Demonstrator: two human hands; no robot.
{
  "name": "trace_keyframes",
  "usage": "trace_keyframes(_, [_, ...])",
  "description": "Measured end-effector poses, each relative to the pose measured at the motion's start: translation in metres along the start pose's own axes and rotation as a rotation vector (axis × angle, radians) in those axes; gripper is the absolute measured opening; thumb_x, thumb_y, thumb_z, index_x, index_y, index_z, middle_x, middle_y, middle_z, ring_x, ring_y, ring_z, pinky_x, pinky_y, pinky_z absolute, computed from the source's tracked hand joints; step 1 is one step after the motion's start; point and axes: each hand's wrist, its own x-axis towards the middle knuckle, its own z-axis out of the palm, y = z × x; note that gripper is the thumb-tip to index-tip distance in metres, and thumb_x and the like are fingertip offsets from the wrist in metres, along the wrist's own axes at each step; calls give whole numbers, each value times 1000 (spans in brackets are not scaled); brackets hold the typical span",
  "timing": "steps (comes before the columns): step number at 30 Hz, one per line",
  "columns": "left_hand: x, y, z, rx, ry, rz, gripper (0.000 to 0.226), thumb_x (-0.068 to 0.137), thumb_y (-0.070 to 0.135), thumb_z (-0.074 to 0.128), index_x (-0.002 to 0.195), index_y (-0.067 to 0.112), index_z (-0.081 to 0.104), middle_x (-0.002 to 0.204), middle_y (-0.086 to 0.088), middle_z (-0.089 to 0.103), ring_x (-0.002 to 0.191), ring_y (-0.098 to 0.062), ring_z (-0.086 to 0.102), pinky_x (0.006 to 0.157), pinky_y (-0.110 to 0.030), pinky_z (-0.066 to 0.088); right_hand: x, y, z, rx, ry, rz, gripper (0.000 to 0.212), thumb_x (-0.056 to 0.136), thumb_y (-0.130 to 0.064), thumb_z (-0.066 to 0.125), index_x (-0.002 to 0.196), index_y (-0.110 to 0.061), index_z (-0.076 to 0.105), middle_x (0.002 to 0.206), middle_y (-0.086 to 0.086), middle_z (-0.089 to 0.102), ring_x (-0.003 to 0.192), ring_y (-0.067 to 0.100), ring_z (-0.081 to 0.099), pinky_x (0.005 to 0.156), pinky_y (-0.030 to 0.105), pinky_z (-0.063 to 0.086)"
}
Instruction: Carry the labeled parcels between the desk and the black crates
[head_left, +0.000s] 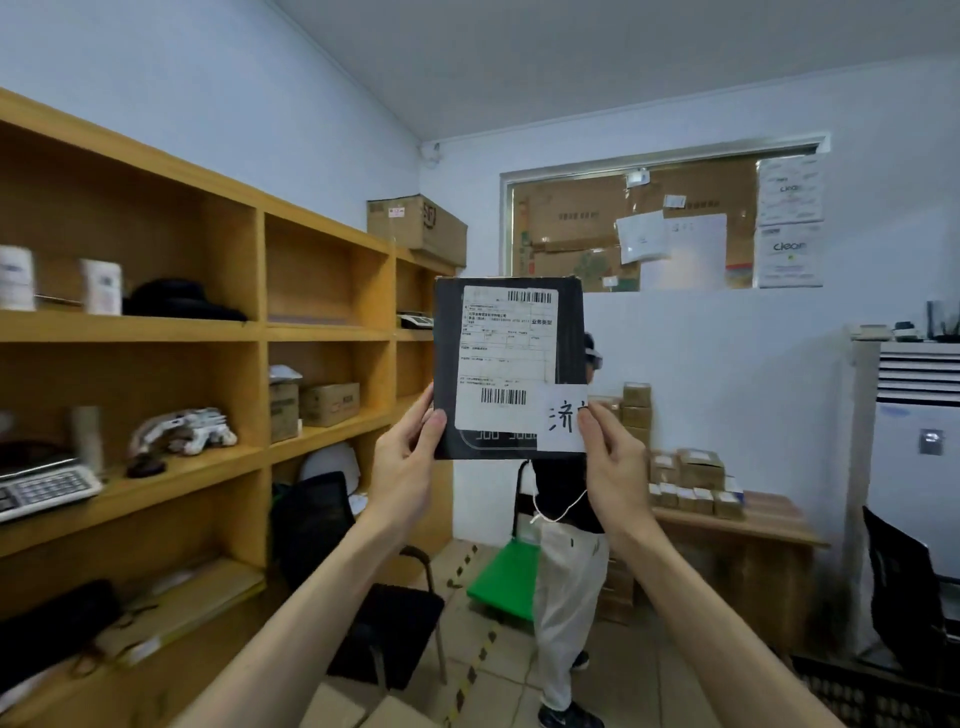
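Both hands hold the black parcel (511, 366) up at eye level, label facing the person, likely to read it. Left hand (408, 457) and right hand (613, 457) pinch its bottom corners, thumbs in front.

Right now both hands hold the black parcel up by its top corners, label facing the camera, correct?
Not quite. The left hand and right hand hold the black parcel by its bottom corners, not the top. The label does face the camera, as the head view shows.
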Motion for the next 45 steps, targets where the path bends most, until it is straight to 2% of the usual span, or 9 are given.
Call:
trace_keyframes(3, [2, 13, -64, 68, 85, -3, 47, 105, 29, 52, 151, 28, 44, 145, 8, 58, 131, -7, 55, 109, -32, 48, -6, -7, 65, 72, -60, -16, 35, 105, -24, 48, 137, -14, 58, 124, -10, 65, 119, 2, 59, 96, 13, 46])
trace_keyframes(7, [-11, 40, -157, 170, 221, 13, 45, 106, 27, 49, 150, 31, 44, 133, 17, 60, 122, 2, 57, 93, -15, 52, -26, -24, 165, 199, -188, -2, 36, 105, -24, 48, 138, -10, 56, 120, -11, 65, 110, -7, 59, 85, 3, 44])
trace_keyframes(11, [-38, 72, -263, 354, 393, 43, 44, 107, 26, 49, 150, 29, 45, 140, 11, 57, 132, -7, 51, 96, -13, 50, -62, -44, 275, 336, -349, 22, 30, 105, -29, 48, 131, -21, 61, 113, -15, 69, 105, -6, 63, 88, 21, 55])
trace_keyframes(16, [-105, 123, -385, 566, 628, 57, 44, 106, 17, 49, 150, 17, 46, 140, 6, 58, 124, -8, 58, 95, -10, 48, -145, -92, 400, 543, -582, 35, 30, 105, -22, 47, 134, -22, 55, 115, -15, 64, 105, -15, 57, 79, 3, 46])
trace_keyframes(23, [-224, 215, -499, 837, 931, 48, 42, 107, 16, 47, 150, 14, 48, 141, 1, 61, 129, -11, 58, 110, -31, 47, -272, -180, 531, 774, -899, 76, 31, 105, -26, 49, 133, -17, 59, 123, -11, 65, 112, -9, 57, 95, 11, 47])
trace_keyframes(31, [-353, 328, -515, 1138, 1335, 98, 38, 107, 13, 48, 144, 24, 49, 123, 27, 62, 114, 15, 58, 94, -7, 46, -407, -305, 589, 1135, -1276, 74, 26, 105, -28, 49, 125, -23, 65, 119, -11, 69, 116, 1, 61, 97, 22, 49])
trace_keyframes(36, [-414, 381, -484, 1280, 1580, 134, 42, 107, 13, 47, 149, 15, 48, 140, 7, 61, 129, -5, 57, 110, -22, 44, -475, -377, 580, 1329, -1498, 96, 23, 106, -19, 48, 126, -24, 59, 109, -27, 61, 98, -23, 55, 84, 3, 42])
trace_keyframes(42, [-459, 403, -430, 1437, 1789, 127, 42, 108, 12, 45, 148, 20, 38, 120, 29, 52, 92, 33, 52, 82, 4, 42, -539, -423, 553, 1504, -1716, 136, 37, 105, -29, 50, 138, -15, 57, 129, -12, 63, 122, -5, 54, 106, 19, 44])
trace_keyframes(45, [-480, 408, -401, 1476, 1920, 106, 46, 107, 19, 49, 152, 19, 41, 145, 15, 49, 118, 14, 53, 84, 3, 39, -562, -438, 528, 1578, -1793, 144, 36, 104, -28, 51, 138, -18, 55, 123, -17, 62, 118, -5, 54, 96, 10, 44])
